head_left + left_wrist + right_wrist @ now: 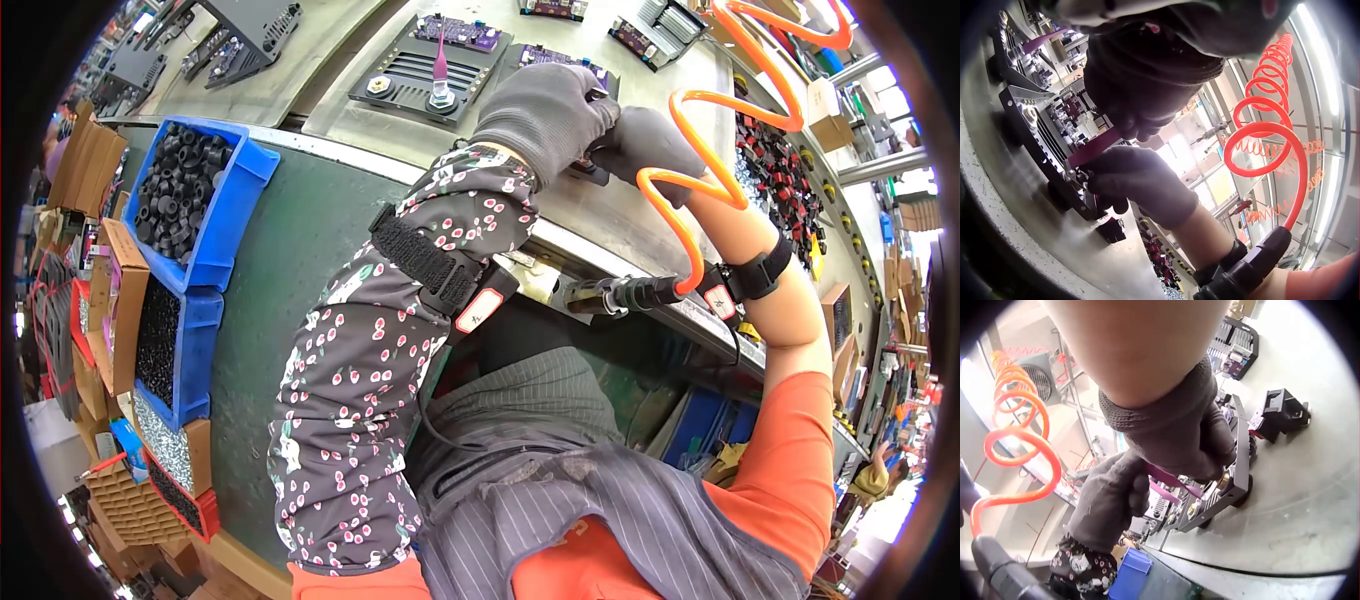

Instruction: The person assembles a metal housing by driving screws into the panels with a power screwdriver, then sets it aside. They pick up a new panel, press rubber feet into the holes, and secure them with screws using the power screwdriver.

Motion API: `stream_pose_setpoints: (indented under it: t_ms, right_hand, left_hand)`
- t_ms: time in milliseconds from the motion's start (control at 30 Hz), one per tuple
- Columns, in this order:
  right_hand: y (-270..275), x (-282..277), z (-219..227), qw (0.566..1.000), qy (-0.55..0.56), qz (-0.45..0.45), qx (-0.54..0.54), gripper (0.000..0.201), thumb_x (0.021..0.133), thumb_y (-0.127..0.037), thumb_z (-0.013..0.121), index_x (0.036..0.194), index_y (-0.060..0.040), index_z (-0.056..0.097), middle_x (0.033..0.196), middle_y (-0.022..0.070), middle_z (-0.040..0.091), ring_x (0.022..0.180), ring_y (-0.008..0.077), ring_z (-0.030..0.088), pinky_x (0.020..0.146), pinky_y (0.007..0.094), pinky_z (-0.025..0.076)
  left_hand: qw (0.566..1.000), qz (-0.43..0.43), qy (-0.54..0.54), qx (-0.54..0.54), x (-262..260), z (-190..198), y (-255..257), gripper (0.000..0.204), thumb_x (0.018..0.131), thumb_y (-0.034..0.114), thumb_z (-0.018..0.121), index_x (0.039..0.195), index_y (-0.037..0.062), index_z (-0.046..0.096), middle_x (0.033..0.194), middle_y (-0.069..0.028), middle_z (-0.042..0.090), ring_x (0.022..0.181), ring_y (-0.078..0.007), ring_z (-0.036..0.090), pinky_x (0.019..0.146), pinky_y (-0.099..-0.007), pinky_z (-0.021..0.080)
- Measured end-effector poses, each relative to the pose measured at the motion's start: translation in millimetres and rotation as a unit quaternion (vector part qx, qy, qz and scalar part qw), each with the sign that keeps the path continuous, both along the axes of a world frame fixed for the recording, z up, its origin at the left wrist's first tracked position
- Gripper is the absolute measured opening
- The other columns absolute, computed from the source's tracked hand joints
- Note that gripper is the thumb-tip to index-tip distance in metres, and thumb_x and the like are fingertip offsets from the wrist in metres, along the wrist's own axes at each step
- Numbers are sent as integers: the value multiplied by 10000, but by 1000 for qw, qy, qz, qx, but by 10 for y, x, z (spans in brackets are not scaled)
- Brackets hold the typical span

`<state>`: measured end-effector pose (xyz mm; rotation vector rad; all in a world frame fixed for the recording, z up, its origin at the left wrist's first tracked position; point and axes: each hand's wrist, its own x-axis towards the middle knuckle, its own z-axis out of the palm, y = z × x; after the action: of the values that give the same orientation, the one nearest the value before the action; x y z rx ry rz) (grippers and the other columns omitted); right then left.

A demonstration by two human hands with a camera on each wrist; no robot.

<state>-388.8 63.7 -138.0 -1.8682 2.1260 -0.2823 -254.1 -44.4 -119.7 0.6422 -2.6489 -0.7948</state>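
Grey-gloved, my left hand point(550, 115) pinches a flat magenta strip point(1094, 147) that runs down to a metal nut point(1079, 175) at the end of a dark slotted panel point(1242, 472). My right hand point(648, 145), also gloved, has its fingers curled at that nut, close over the panel; its fingertips are partly hidden. A purple circuit board point(560, 60) sits at the panel's far side. To the left lies a similar panel point(425, 68) with another magenta strip point(440, 65) standing up from its nut. A small black part point(1282, 412) is on the table beside the work.
An orange coiled hose point(690, 100) hangs by my right arm, joined to a black tool point(620, 295) at the table edge. Blue bins point(215, 240) of black parts stand left. Red and black pieces point(775, 190) lie right. Finned units point(660, 30) are at the back.
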Motion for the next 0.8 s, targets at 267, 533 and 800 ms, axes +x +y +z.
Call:
stream_pose_setpoints:
  t_ms: [267,533,800]
  right_hand:
    - [-149,72,83,986,68,-94,124,268,764,-306,664,952,-114,674,806,134,666,735,346,619,693,404,504]
    - [-26,76,190,996,-60,-56,44,245,767,-263,673,959,-111,683,765,129,669,665,275,638,656,368,505]
    - [-93,115,200,991,67,-102,51,218,761,-280,646,867,-94,689,706,150,647,646,322,626,644,398,505]
  left_hand:
    - [1000,3,-2,17,109,74,-2,350,833,410,621,1002,107,671,851,-122,670,822,-267,638,754,-363,489]
    - [1000,12,-3,-25,70,7,28,385,850,436,582,1034,106,658,822,-105,675,806,-259,643,737,-372,491]
    - [999,28,-30,-6,70,88,57,430,850,448,577,1105,109,644,939,-127,678,913,-286,636,813,-378,487]
